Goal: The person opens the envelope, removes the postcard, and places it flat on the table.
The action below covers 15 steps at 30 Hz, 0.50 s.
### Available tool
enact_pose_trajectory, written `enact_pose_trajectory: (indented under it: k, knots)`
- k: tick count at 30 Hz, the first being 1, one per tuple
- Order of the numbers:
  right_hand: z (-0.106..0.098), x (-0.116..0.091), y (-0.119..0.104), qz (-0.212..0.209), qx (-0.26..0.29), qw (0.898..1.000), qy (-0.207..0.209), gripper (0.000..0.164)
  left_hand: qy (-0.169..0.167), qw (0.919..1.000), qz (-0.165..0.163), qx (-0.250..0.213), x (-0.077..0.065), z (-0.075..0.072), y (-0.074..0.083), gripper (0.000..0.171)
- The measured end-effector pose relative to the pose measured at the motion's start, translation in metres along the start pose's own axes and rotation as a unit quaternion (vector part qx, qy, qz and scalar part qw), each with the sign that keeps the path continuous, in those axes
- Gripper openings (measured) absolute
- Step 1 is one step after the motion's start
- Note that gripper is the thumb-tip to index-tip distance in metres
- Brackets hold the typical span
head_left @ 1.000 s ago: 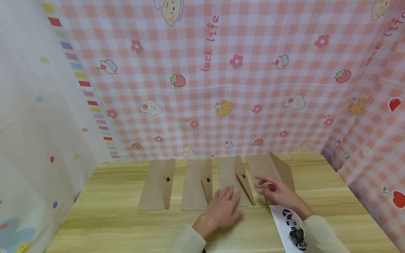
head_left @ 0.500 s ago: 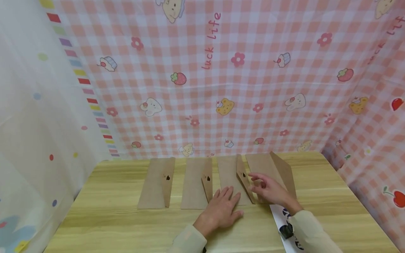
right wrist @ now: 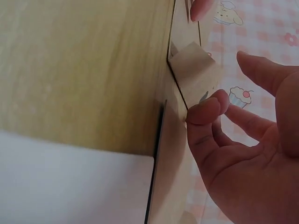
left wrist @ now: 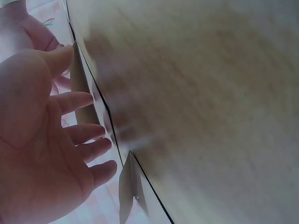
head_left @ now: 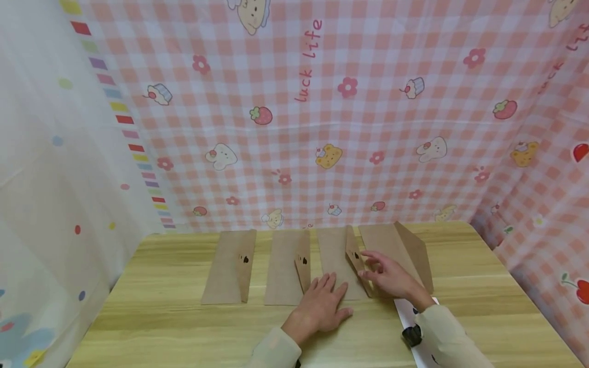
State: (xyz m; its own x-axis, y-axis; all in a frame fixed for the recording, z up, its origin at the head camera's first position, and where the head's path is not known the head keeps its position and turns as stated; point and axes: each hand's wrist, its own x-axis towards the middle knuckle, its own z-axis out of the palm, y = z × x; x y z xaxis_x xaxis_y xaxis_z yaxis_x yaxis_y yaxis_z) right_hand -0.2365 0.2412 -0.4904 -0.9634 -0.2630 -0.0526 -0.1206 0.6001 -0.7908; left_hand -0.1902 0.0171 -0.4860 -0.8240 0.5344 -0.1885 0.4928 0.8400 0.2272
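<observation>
Several kraft-paper envelopes lie in a row, their right-hand flaps partly raised. My left hand point(head_left: 319, 306) lies flat, fingers spread, over the lower part of the third envelope point(head_left: 331, 255); its thumb points right. At that envelope's raised flap point(head_left: 353, 250), marked with a small dark print, my right hand point(head_left: 391, 273) reaches in from the right. Its fingertips are right at the flap's edge. In the right wrist view the thumb point(right wrist: 261, 70) stands apart and the other fingers point(right wrist: 205, 109) are loosely bent beside the paper flap point(right wrist: 194, 67).
The rightmost envelope point(head_left: 386, 245) lies partly under my right hand, its flap point(head_left: 416, 253) spread wide. Two more envelopes lie left: the first point(head_left: 225, 266) and the second point(head_left: 282, 266). A white printed sheet point(head_left: 405, 312) is under my right forearm. A checked cloth point(head_left: 276, 138) hangs behind the table.
My right hand has moved left from the rightmost envelope to the third envelope's flap. My left hand has stayed in place on the third envelope.
</observation>
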Motion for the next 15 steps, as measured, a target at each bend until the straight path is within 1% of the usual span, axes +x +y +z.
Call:
enact_pose_trajectory:
  k: [3,9,12,15]
  knots:
    - [0.0015,0.0008,0.0007,-0.006,-0.002,1.0,0.003,0.06,0.0,1.0,-0.002,0.0,0.0004,0.0006,0.0,0.062]
    - [0.0044,0.0003,-0.0008,0.004,-0.003,1.0,0.006,0.061,0.0,1.0,-0.006,-0.001,0.0012,0.002,0.0002,0.061]
    - [0.0045,-0.0001,-0.0002,0.016,0.015,1.0,0.0,0.063,-0.002,1.0,-0.008,-0.002,0.0015,0.0023,0.0001,0.061]
    - [0.004,-0.0004,0.0021,0.028,0.055,0.998,-0.013,0.066,-0.009,0.9999,-0.011,-0.007,0.0011,0.0018,0.0,0.061]
